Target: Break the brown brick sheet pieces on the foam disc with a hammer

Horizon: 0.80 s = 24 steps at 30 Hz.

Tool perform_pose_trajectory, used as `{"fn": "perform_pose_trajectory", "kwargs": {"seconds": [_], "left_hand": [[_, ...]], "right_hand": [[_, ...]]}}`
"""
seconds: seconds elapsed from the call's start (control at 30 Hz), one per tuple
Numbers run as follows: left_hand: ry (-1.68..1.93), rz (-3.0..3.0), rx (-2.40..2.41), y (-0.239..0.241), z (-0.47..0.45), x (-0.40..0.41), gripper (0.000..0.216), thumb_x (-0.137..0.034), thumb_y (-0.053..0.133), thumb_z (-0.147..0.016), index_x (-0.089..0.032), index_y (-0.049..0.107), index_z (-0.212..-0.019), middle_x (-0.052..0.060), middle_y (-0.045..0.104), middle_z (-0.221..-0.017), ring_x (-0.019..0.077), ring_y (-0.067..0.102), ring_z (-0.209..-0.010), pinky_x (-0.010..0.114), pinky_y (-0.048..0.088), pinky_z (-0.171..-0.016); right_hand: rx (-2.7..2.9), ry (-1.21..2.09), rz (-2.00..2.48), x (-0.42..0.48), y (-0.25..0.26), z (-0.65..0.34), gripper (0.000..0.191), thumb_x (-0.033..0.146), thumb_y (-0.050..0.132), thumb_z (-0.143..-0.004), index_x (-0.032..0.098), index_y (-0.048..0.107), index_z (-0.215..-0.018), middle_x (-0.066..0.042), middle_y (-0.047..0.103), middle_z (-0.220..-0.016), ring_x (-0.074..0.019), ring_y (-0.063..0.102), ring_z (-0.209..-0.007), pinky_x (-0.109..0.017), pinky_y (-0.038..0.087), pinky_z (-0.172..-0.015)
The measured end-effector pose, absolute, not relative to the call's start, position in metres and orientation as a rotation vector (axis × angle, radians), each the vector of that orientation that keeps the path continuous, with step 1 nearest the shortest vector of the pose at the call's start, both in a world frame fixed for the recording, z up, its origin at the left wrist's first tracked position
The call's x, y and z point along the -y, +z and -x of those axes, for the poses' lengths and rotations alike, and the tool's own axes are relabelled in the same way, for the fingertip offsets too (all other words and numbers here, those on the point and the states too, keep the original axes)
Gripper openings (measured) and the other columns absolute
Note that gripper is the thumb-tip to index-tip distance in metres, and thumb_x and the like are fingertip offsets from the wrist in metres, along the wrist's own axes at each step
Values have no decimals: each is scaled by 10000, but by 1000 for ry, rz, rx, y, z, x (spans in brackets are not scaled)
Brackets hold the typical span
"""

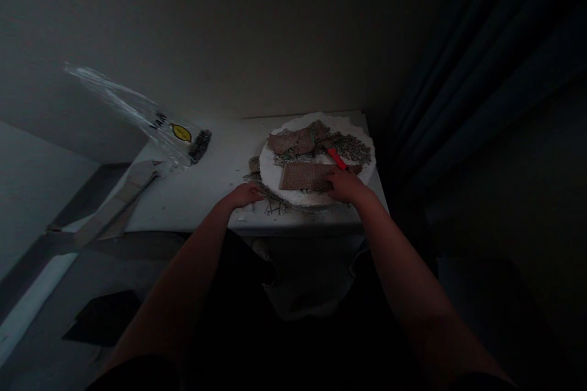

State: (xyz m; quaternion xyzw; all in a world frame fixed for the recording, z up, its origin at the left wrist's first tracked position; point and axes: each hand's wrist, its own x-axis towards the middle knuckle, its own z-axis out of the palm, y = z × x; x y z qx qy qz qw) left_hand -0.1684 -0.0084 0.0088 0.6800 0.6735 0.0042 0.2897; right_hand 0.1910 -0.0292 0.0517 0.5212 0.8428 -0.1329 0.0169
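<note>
Two bare hands are at work in dim light. The right hand point(345, 186) has its fingers bent onto the right part of a flat brown textured piece point(302, 176); whether the grip closes on it or only presses cannot be told. The left hand point(245, 194) has fingers partly curled beside dark scraps point(275, 206); whether this grip holds anything cannot be told. The flat brown textured piece lies on the near half of a round white slab point(269, 174) with an uneven rim. Just behind the right hand is a red object point(337, 159); beyond lie a crumpled brown sheet point(296, 141) and grey fragments point(355, 149). The slab rests on a white table point(202, 195). Farther left stands a clear bag point(137, 111) bearing a yellow mark point(182, 132).
</note>
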Motion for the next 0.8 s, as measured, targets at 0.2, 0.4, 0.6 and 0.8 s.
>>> {"fn": "perform_pose_trajectory", "kwargs": {"seconds": [0.2, 0.4, 0.6, 0.8], "left_hand": [[785, -2216, -1955, 29, 94, 16, 194, -229, 505, -874, -178, 598, -1037, 73, 645, -1014, 170, 609, -860, 317, 506, -816], [244, -2637, -1159, 53, -9, 10, 284, -214, 596, -810, -223, 689, -1078, 92, 711, -1077, 235, 635, -985, 361, 490, -872], [-56, -2553, -1085, 54, -24, -10, 457, -235, 620, -780, -190, 672, -1232, 101, 748, -1047, 222, 671, -859, 328, 491, -782], [-255, -2534, -1070, 55, -28, -18, 260, -280, 601, -798, -175, 763, -973, 89, 760, -905, 216, 674, -803, 308, 478, -746]], "right_hand": [[-2579, -441, -1622, 29, 58, -189, 386, 224, 571, -884, 168, 676, -1251, -164, 579, -1392, -320, 567, -1244, -469, 396, -1067], [-2564, -475, -1609, 28, 62, -190, 366, 186, 533, -913, 141, 682, -1244, -181, 609, -1355, -303, 605, -1195, -402, 433, -1016], [-2597, -500, -1601, 27, 60, -192, 374, 189, 517, -917, 156, 692, -1246, -167, 606, -1364, -295, 610, -1186, -404, 437, -1014], [-2586, -501, -1610, 27, 60, -192, 378, 203, 495, -925, 179, 700, -1242, -158, 625, -1335, -287, 630, -1132, -403, 450, -965]]}}
